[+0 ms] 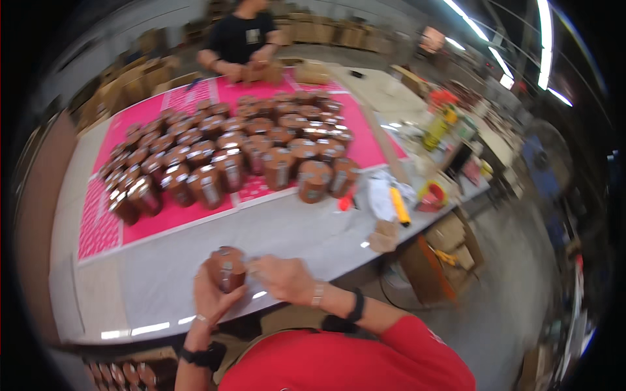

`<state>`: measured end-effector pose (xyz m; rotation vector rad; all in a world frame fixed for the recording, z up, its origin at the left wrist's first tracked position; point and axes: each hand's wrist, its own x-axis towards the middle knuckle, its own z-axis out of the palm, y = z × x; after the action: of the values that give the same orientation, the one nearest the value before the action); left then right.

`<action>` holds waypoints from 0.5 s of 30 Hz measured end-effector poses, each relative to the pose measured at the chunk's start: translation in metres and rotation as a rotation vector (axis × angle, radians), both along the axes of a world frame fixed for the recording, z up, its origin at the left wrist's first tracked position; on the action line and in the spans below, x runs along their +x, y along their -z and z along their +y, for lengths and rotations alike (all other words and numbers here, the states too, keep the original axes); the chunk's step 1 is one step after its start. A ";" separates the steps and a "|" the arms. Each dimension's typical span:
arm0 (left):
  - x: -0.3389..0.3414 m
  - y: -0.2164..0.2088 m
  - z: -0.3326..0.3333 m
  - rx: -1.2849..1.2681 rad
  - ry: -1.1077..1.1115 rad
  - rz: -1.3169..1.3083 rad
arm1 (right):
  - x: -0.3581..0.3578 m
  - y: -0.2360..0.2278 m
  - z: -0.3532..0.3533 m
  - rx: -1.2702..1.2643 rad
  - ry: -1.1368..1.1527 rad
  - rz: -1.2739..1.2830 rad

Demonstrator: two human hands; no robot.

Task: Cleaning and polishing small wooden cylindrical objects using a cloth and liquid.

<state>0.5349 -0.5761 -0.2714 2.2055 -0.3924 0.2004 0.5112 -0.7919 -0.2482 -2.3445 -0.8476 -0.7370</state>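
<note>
My left hand (210, 293) is wrapped round a brown, glossy cylindrical box (228, 267) with a small metal fitting on its side, held over the near edge of the table. Just right of the box is my right hand (283, 279), its fingers closed toward the box's side. Anything pinched in them is too small and blurred to make out. Beyond my hands stand many similar brown boxes (207, 186), packed in rows on a pink sheet (163, 215) with white patterning.
A yellow-handled tool (399, 205) lies on a white cloth (379, 195) at the right, near an orange-red item (345, 201). A yellow spray can (435, 130) stands farther back. Across the table, a person (241, 39) handles brown items. More brown boxes sit below the table's left front.
</note>
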 end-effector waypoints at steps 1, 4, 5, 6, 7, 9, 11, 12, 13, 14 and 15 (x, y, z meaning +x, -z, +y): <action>0.000 -0.012 0.004 0.133 -0.024 0.037 | 0.008 0.001 0.013 -0.009 -0.021 -0.027; 0.004 -0.017 0.002 0.368 -0.055 -0.218 | 0.026 0.005 0.040 0.086 -0.051 0.030; 0.007 -0.014 -0.003 0.364 -0.032 -0.230 | 0.031 0.008 0.042 0.090 -0.010 0.078; 0.009 -0.012 -0.008 0.349 -0.091 -0.151 | 0.035 0.010 0.041 0.096 0.027 0.128; 0.011 -0.011 -0.011 0.334 -0.155 -0.069 | 0.040 0.012 0.041 0.096 0.044 0.121; 0.009 -0.018 -0.012 0.261 -0.168 0.039 | 0.047 0.018 0.038 0.101 0.066 0.094; 0.005 -0.013 -0.012 0.187 -0.187 0.157 | 0.053 0.024 0.033 0.058 0.116 0.129; 0.000 -0.002 -0.003 0.041 -0.183 0.151 | 0.056 0.026 0.034 0.021 0.146 0.163; -0.003 0.011 0.003 -0.105 -0.172 0.146 | 0.057 0.025 0.034 0.019 0.150 0.163; -0.006 0.024 0.008 -0.107 -0.169 0.148 | 0.058 0.025 0.035 -0.005 0.159 0.165; -0.010 0.037 0.012 -0.107 -0.170 0.130 | 0.058 0.025 0.036 -0.029 0.167 0.168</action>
<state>0.5246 -0.5638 -0.3083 2.1325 -0.1199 0.1647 0.5697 -0.7560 -0.2736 -2.4847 -0.5998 -0.5868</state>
